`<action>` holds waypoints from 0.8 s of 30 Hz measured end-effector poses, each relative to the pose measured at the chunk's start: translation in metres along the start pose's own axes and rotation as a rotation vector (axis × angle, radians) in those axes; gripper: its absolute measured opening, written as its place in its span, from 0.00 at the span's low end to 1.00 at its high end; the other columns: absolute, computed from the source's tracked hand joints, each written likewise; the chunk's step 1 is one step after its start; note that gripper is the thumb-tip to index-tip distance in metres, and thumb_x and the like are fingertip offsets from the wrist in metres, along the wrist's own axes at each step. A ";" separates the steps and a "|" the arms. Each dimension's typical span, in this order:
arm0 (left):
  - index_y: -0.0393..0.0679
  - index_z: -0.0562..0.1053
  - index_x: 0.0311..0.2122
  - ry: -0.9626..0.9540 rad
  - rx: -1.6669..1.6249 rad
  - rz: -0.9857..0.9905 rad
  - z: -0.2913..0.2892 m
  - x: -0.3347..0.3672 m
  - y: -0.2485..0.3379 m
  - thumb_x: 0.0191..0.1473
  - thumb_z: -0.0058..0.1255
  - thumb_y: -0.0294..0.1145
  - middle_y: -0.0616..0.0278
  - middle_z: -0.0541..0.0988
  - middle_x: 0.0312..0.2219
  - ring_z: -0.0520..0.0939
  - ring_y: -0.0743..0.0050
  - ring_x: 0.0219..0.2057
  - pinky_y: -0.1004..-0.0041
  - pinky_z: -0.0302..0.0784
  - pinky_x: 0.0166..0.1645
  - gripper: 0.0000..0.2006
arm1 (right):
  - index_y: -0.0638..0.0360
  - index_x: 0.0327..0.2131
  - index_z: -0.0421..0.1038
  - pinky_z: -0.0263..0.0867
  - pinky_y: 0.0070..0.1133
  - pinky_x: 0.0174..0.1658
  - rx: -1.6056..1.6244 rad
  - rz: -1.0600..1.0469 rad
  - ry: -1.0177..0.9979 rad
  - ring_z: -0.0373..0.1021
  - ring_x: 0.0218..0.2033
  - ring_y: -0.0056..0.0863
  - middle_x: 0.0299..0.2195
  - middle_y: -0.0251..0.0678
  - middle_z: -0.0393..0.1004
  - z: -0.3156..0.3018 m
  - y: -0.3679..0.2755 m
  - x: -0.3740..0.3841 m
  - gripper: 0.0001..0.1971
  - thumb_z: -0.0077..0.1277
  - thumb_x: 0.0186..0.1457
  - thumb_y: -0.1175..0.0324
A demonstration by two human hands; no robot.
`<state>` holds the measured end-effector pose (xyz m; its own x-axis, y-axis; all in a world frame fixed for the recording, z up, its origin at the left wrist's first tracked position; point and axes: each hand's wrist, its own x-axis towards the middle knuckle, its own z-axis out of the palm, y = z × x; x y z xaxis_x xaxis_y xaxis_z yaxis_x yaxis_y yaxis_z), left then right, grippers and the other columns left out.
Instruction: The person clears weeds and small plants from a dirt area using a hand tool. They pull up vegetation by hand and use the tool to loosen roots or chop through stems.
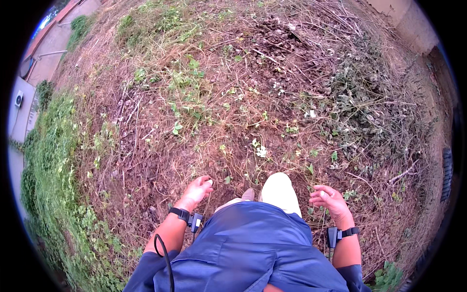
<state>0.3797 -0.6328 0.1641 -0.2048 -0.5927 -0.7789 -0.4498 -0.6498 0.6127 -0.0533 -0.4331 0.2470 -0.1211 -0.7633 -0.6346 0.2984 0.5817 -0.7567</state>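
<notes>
My left hand [197, 191] hangs in front of my left thigh, over dry plant litter, with its fingers loosely bent. A small pale spot shows at its fingertips; I cannot make out whether it is a nail. To the right of my raised knee, my right hand [331, 199] is held in the air, fingers slightly curled and apart, nothing seen in it. Each wrist wears a black strap [350, 232] with a small box. Below both hands lies ground covered with dry stems [233, 168] and a few green leaves. A white-leaved sprig [261, 151] lies ahead of my knee.
Green creepers [58, 160] grow thickly along the left. A heap of wilted grey-green plants [362, 92] lies at right, with dark dead leaves [279, 39] beyond. Buildings with an outdoor air-conditioning unit [19, 99] stand far left. A wall [413, 27] rises far right.
</notes>
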 end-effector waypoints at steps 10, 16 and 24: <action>0.38 0.60 0.59 0.225 -0.242 -0.155 -0.048 0.078 0.049 0.59 0.47 0.35 0.55 0.74 0.46 0.80 0.68 0.38 0.72 0.75 0.40 0.25 | 0.61 0.51 0.64 0.72 0.26 0.42 0.015 0.295 0.017 0.74 0.40 0.35 0.41 0.43 0.74 -0.020 -0.052 0.195 0.22 0.47 0.61 0.55; 0.36 0.59 0.59 0.364 -0.271 -0.190 -0.084 0.132 0.119 0.58 0.48 0.33 0.53 0.75 0.45 0.81 0.66 0.38 0.72 0.76 0.39 0.26 | 0.59 0.47 0.66 0.72 0.25 0.37 0.034 0.274 0.079 0.75 0.36 0.32 0.39 0.41 0.75 -0.035 -0.131 0.331 0.20 0.48 0.59 0.54; 0.35 0.60 0.58 0.460 -0.273 -0.200 -0.129 0.211 0.210 0.57 0.49 0.32 0.53 0.76 0.42 0.81 0.67 0.36 0.72 0.76 0.36 0.25 | 0.56 0.41 0.68 0.71 0.21 0.32 0.004 0.205 0.132 0.75 0.32 0.28 0.34 0.37 0.75 -0.015 -0.249 0.516 0.16 0.51 0.57 0.55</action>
<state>0.3544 -0.9560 0.1457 0.2881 -0.5517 -0.7827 -0.1876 -0.8340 0.5189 -0.2045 -0.9679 0.1054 -0.1798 -0.5860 -0.7901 0.3333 0.7194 -0.6094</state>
